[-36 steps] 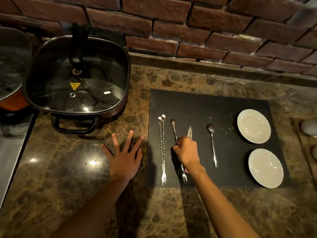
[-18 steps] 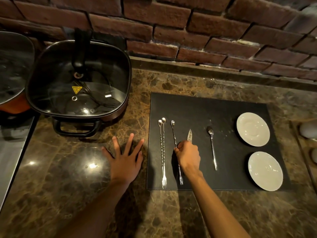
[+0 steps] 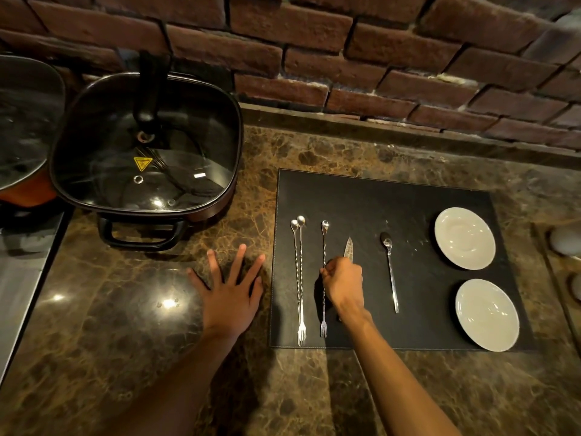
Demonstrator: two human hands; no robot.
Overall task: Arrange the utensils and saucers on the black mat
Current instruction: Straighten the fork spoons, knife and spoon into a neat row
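Now right hand (image 3: 344, 283) pinched around twisted bar fork (image 3: 323, 278) on black mat (image 3: 361, 196), left hand (image 3: 231, 292) flat, empty, splayed beside.

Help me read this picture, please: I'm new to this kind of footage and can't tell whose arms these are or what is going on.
There is no machine here. A camera worn on a person's head looks down at their own two bare hands. The left hand lies flat with spread fingers on the marble counter. The right hand has its grip closed on a twisted bar spoon on the black mat; a knife pokes out from behind it. Also on the mat: two more bar spoons side by side, a teaspoon and two white saucers. A lidded pan sits to the left.
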